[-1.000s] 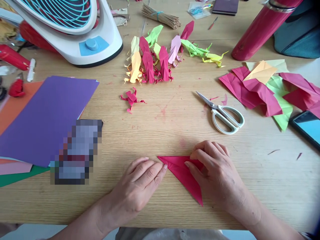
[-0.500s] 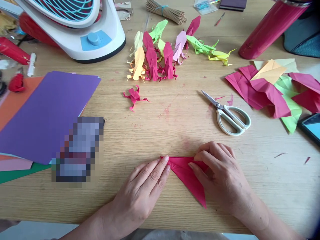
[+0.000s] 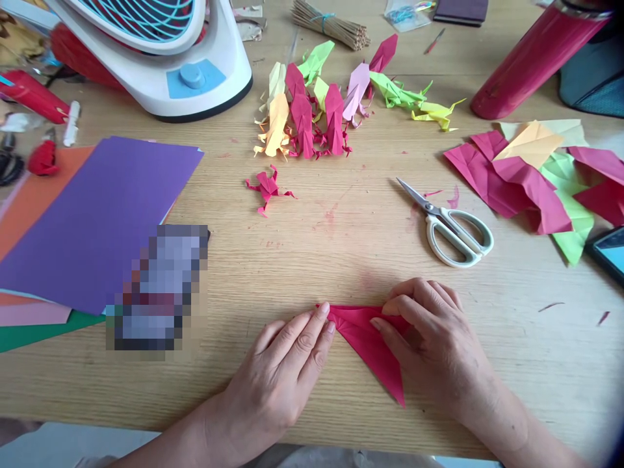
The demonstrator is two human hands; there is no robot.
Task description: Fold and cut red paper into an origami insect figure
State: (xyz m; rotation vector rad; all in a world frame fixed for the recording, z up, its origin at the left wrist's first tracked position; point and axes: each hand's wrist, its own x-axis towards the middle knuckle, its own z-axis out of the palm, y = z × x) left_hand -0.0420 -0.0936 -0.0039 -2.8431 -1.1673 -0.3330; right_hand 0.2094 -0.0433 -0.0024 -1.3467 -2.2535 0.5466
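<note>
A folded sheet of red origami paper (image 3: 377, 351) lies on the table in front of me, its sharp lower corner pointing toward me. My left hand (image 3: 287, 364) is closed on its left corner, fingertips together over the small creases there. At the upper right edge my right hand (image 3: 429, 331) pinches the paper between thumb and fingers, and its palm hides that end. Beyond my hands, to the right, lie scissors (image 3: 451, 224) with pale handles, their blades nearly closed. A small red folded figure (image 3: 268, 187) sits farther off to the left.
Several folded paper figures (image 3: 305, 123) stand at the back middle. Purple paper (image 3: 107, 214) and a blurred phone (image 3: 163, 286) lie left, below a white fan (image 3: 209, 71). Creased sheets (image 3: 531, 169), a red bottle (image 3: 536, 58) and another phone (image 3: 609, 250) are at right.
The whole view has shifted slightly, so things appear a little farther right. Both hands keep their hold on the red paper, with hardly any visible movement.
</note>
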